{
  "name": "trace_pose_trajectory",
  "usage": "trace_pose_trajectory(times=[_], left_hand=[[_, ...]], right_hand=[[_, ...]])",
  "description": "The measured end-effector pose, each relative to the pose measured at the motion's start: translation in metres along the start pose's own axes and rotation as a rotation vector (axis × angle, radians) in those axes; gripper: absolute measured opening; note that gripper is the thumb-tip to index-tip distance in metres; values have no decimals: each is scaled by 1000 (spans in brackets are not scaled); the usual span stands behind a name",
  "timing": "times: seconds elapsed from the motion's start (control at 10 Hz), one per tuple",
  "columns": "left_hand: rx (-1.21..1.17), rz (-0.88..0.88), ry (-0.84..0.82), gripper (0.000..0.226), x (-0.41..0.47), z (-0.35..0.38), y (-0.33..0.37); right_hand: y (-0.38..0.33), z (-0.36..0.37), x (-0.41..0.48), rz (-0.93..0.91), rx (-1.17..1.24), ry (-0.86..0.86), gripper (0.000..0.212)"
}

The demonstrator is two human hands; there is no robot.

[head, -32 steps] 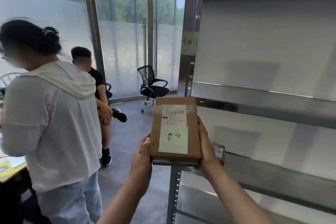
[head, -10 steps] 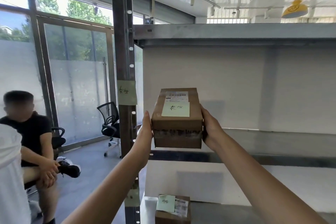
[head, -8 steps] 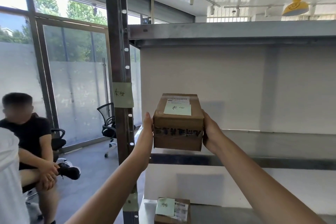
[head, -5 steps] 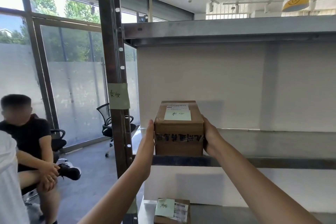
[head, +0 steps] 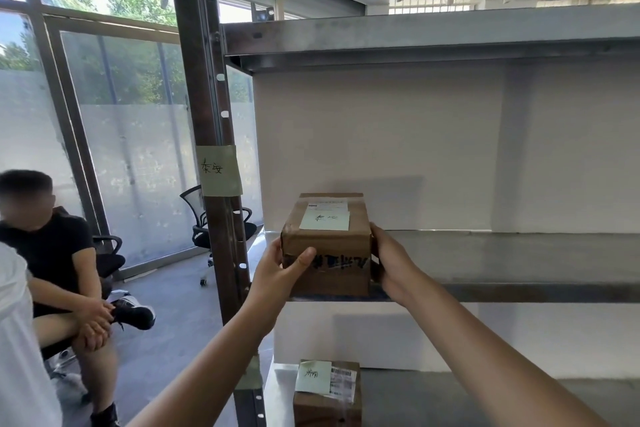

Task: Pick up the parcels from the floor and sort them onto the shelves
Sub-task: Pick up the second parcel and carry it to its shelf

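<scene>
The cardboard parcel (head: 327, 246) sits level at the front edge of the middle shelf (head: 502, 260), close to its front-left corner. I cannot tell whether its weight is already down on the metal. I have it clamped from both sides. My left hand (head: 277, 274) grips the left face with the thumb (head: 304, 258) hooked across the front. My right hand (head: 391, 263) clasps the right face, its fingers out of sight behind the box. I judge that this two-sided hold keeps the parcel square, so it can slide straight back from the edge.

A pale sticky note (head: 325, 220) on top of the parcel carries handwriting. It looks the same as the writing on the note (head: 219, 170) taped to the upright post (head: 204, 97) just left of this shelf, which is probably why this level is the one chosen.

On the lower shelf (head: 450, 392), near its front-left corner, stands a second parcel (head: 327, 402), whose note reads differently. A seated person (head: 52, 253) is well apart to the left.
</scene>
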State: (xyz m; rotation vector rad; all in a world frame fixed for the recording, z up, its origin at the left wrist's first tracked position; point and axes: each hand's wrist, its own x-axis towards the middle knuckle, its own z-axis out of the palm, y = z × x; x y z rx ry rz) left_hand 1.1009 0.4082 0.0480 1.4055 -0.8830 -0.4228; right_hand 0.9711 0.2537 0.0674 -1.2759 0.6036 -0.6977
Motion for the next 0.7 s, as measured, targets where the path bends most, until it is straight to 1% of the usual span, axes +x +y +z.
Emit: trace_pose_trajectory(times=[0.1, 0.2, 0.3, 0.4, 0.5, 0.6, 0.7], left_hand=[[2, 15, -2, 58, -4, 0, -1], [11, 19, 20, 49, -8, 1, -4], [99, 45, 28, 45, -13, 0, -6], [175, 93, 44, 55, -20, -3, -5], [229, 78, 72, 80, -29, -6, 6], [203, 88, 107, 88, -41, -7, 14], [137, 165, 138, 83, -60, 2, 26]], right_hand=[[4, 4, -6, 14, 16, -1, 49], [9, 4, -11, -1, -42, 15, 42], [8, 5, -23, -36, -100, 37, 37], [5, 8, -35, -76, -110, 81, 37], [-4, 14, -53, -111, -105, 108, 33], [-7, 15, -69, -131, -156, 133, 39], [-6, 18, -87, -180, -185, 147, 33]])
